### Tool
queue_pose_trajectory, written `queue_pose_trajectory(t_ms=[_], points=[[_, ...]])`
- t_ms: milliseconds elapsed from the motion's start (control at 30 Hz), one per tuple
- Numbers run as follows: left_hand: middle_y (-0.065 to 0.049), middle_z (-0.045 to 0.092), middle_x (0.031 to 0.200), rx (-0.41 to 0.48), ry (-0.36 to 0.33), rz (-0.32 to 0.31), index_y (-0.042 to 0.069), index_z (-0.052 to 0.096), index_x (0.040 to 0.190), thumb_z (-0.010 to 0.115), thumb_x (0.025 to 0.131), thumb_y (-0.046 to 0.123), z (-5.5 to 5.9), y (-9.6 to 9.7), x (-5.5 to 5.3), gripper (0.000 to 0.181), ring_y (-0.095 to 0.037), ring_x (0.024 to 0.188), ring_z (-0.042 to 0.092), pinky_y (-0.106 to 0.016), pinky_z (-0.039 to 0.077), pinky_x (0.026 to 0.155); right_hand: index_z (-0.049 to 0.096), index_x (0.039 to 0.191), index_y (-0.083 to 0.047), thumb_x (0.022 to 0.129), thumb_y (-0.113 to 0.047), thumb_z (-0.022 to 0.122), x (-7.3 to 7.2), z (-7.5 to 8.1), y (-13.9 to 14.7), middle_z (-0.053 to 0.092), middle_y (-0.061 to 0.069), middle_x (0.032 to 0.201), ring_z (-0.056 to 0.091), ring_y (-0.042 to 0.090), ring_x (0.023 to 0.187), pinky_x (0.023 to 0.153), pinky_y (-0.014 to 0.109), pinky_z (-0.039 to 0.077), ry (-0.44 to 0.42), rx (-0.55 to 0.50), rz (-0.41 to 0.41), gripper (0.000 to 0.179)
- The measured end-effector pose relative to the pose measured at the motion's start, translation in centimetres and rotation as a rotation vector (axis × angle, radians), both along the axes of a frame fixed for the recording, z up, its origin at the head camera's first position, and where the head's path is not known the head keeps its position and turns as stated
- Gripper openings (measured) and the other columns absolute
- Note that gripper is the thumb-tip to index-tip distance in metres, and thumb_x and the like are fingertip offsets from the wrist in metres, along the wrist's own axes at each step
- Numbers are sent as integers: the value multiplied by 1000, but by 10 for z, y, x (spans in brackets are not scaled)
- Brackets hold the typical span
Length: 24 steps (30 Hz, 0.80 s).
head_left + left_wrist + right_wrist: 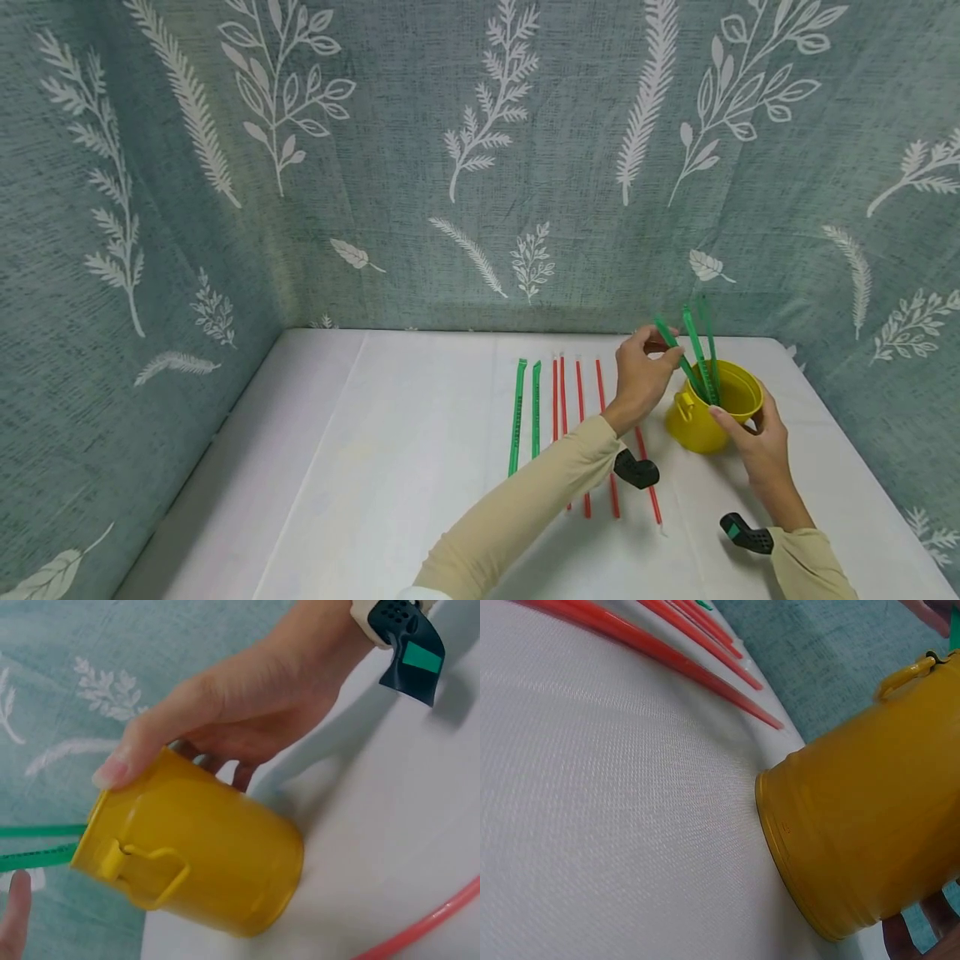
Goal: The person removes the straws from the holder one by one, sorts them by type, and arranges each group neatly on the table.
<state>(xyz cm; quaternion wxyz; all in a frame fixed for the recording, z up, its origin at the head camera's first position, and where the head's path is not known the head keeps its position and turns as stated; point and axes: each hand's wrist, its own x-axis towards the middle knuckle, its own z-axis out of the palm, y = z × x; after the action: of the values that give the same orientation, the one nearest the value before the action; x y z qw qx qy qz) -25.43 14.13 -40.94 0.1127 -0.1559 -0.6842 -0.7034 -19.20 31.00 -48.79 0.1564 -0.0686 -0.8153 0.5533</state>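
Observation:
A small yellow bucket point(693, 427) stands upright on the table's right side, green sticks point(694, 337) leaning in its mouth. My right hand point(763, 446) grips it, thumb at the rim and fingers round the far side; the left wrist view also shows this hand point(232, 705) on the bucket point(217, 847). Above the bucket's left rim, my left hand point(641, 372) pinches a tilted green stick point(687, 373) whose lower end is inside. Its fingertip point(19, 907) shows beside the sticks in the left wrist view. In the right wrist view the bucket point(870, 810) hides most of the right hand.
Two green sticks point(517, 408) with dark print lie to the left on the white table point(390, 467). Several thin red sticks point(580, 392) lie between them and the bucket, partly covered by the left forearm. A patterned curtain point(420, 250) borders the table's back and sides.

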Motion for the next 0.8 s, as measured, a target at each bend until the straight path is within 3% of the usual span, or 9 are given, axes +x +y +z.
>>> queue_pose_trajectory(t_ms=[100, 233, 333, 533, 667, 800], points=[[-12, 64, 95, 28, 35, -8, 5, 66, 104, 64, 88, -1, 6, -2, 4, 17, -12, 87, 63, -15, 55, 65, 19, 151, -25, 93, -27, 61, 0, 0, 0, 33, 8, 146, 32, 18, 132, 113, 33, 27, -3, -5, 1, 72], [-16, 62, 98, 68, 74, -56, 1, 63, 109, 60, 89, -5, 22, -12, 15, 21, -21, 90, 64, -18, 56, 67, 17, 152, -26, 93, -30, 61, -1, 1, 0, 31, 9, 148, 29, 23, 134, 115, 47, 22, -18, -17, -2, 73], [-19, 62, 99, 85, 97, -89, -1, 62, 111, 59, 89, -5, 33, -19, 22, 22, -23, 91, 64, -20, 57, 69, 16, 152, -27, 93, -31, 61, -1, 1, 1, 29, 8, 150, 27, 24, 136, 115, 50, 20, -28, -23, -6, 74], [-20, 61, 100, 104, 132, -96, 2, 61, 116, 57, 91, -3, 39, -25, 26, 25, -21, 92, 63, -20, 57, 69, 19, 152, -26, 93, -28, 62, -1, 0, -1, 32, 7, 147, 32, 19, 131, 115, 42, 24, -12, -18, -14, 73], [-19, 60, 101, 115, 163, -75, 3, 59, 119, 56, 92, -3, 42, -27, 27, 28, -22, 93, 62, -22, 57, 69, 21, 151, -25, 93, -26, 62, 0, 1, -2, 34, 6, 145, 35, 11, 125, 109, 23, 31, 5, -6, -13, 71], [-20, 59, 101, 134, 207, -62, 2, 58, 122, 55, 93, -4, 50, -31, 30, 30, -28, 92, 63, -25, 58, 70, 20, 151, -25, 93, -27, 61, 0, 1, -1, 33, 6, 146, 34, 12, 127, 111, 27, 29, 2, -6, -8, 72]])
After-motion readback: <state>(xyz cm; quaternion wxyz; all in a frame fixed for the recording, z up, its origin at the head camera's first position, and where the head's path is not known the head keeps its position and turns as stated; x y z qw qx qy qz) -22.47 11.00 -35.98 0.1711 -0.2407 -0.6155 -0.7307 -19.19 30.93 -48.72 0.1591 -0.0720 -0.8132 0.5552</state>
